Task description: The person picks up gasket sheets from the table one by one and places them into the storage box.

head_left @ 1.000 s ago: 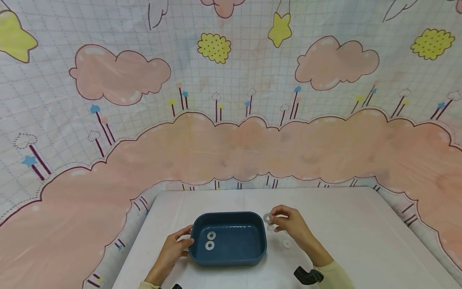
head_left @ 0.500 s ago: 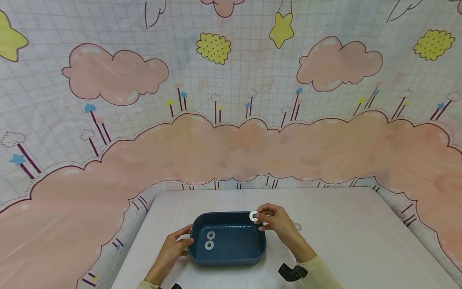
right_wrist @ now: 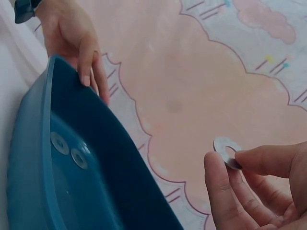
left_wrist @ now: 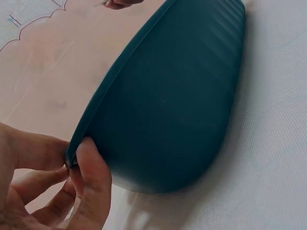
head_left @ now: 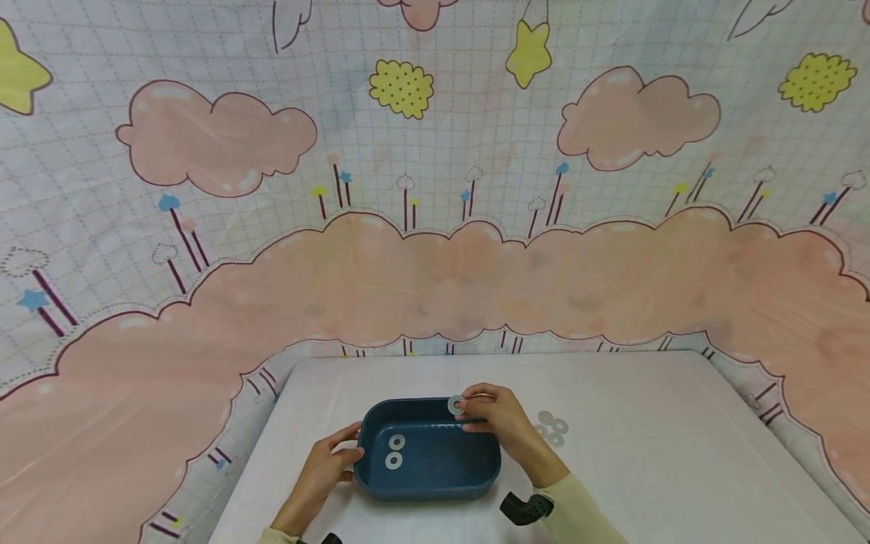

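Left hand [head_left: 326, 462]: thumb and fingers clamped on the tub's left-end rim.
Blue tub [head_left: 428, 494]: upright on the white table [head_left: 652, 453]; looks like stiff, light plastic; rim the natural hold.
Two washers [head_left: 389, 462]: flat on tub floor, left part, side by side.
Raised washer [right_wrist: 221, 144]: up near tub's back rim, apart from it; likely light, rigid, hard to break, slippery; best taken across the ring.
Right hand [head_left: 501, 419]: pinching that ring, well apart from left hand.
Loose washers [head_left: 556, 440]: clustered right of tub; thin, probably need an edge tipped up.
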Demonstrator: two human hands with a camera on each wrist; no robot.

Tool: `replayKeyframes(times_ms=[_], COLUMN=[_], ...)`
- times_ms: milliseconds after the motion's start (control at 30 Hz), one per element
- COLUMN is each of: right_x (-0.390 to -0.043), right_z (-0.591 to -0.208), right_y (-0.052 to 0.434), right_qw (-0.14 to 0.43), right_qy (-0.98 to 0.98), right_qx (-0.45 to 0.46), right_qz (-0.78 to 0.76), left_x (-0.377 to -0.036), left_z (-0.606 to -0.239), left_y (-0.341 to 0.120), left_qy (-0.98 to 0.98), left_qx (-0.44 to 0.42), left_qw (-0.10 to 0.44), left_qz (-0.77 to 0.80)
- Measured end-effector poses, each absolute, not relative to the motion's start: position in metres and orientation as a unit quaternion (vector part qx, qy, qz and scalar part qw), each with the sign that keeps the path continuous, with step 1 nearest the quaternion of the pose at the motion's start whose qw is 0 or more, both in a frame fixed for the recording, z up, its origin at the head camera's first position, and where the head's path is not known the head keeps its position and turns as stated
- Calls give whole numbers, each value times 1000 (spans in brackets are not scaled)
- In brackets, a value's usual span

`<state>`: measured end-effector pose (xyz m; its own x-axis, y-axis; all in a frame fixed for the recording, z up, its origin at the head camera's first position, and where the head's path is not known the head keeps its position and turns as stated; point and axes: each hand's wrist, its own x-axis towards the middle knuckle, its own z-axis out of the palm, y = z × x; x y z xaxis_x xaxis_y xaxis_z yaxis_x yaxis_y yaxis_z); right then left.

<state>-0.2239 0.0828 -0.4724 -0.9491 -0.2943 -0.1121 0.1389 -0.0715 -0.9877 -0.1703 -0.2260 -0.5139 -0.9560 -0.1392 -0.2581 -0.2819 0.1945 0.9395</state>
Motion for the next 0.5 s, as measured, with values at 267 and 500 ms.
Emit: replayKeyframes(times_ms=[267,500], right_x=[-224,-222], right_z=[-477,-474], right_y=[66,49], right_qw=[158,177], right_qy=[657,649], right_qx=[-60,-77], right_qz=[-735,-736], left_x=[-168,-168], left_z=[-515,-515], left_y=[-227,-226], left_qy=[768,768], left_qx=[-135,-137], left_qw=[57,54], left_qz=[623,623])
